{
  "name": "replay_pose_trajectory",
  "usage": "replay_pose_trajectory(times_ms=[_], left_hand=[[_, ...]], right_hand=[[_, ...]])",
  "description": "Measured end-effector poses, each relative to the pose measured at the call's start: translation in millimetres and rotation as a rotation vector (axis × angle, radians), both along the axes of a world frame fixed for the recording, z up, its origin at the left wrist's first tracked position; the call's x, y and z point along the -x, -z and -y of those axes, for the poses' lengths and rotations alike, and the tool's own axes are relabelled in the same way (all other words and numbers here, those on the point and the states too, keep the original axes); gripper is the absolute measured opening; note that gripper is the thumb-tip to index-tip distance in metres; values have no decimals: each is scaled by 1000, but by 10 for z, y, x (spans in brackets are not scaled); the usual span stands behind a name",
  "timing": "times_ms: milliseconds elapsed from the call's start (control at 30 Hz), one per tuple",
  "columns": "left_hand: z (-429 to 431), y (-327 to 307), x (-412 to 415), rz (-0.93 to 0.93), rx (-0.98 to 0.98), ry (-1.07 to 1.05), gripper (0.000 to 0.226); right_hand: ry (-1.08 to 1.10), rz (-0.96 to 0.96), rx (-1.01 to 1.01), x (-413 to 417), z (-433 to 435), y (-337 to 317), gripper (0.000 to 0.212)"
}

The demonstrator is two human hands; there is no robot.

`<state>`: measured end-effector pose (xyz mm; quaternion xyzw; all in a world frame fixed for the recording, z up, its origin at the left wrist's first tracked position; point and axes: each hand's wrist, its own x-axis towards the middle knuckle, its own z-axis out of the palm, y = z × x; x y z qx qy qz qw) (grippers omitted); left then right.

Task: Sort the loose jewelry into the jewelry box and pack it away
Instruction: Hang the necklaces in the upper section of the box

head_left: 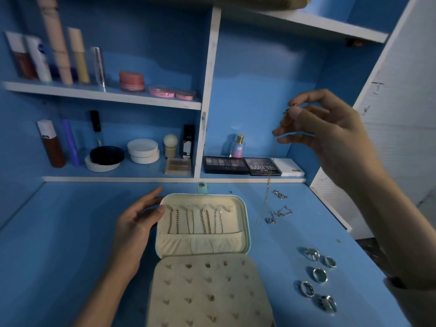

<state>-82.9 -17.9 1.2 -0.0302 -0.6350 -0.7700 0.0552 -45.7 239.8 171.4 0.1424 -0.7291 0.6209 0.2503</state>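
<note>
An open cream jewelry box [245, 223] lies on the blue desk, several gold chains hanging from hooks in its lid and a few studs on its earring panel [203, 291]. My left hand [136, 223] rests open against the lid's left edge. My right hand [325, 135] is raised high at the right and pinches the top of a thin gold necklace [267, 194], which dangles down to the desk. Two silver chains [279, 208] lie right of the box. Several silver rings [317, 277] sit at the front right.
Shelves behind the desk hold cosmetics: bottles and tubes [59, 50], pink compacts [132, 81], white jars [142, 151], a perfume bottle [238, 147] and eyeshadow palettes [243, 165]. A white cabinet wall [398, 119] stands at the right.
</note>
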Motion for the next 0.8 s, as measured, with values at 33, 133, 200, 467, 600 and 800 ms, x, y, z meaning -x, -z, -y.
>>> replay_pose_trajectory(times_ms=[33, 133, 200, 467, 600, 800], left_hand=[[4, 3, 3, 1, -1, 3, 39], [9, 15, 11, 1, -2, 7, 39], [11, 21, 18, 0, -4, 6, 40], [11, 22, 5, -10, -12, 1, 40], [10, 20, 7, -14, -16, 5, 39], [7, 15, 9, -18, -2, 4, 41]], right_hand=[[-3, -1, -1, -2, 14, -3, 11], [6, -14, -33, -11, 43, -20, 11], [4, -14, -52, -11, 60, -29, 10], [-71, 107, -81, 82, 183, 207, 5], [-85, 239, -113, 164, 243, 465, 4], [-65, 355, -107, 303, 261, 684, 6]])
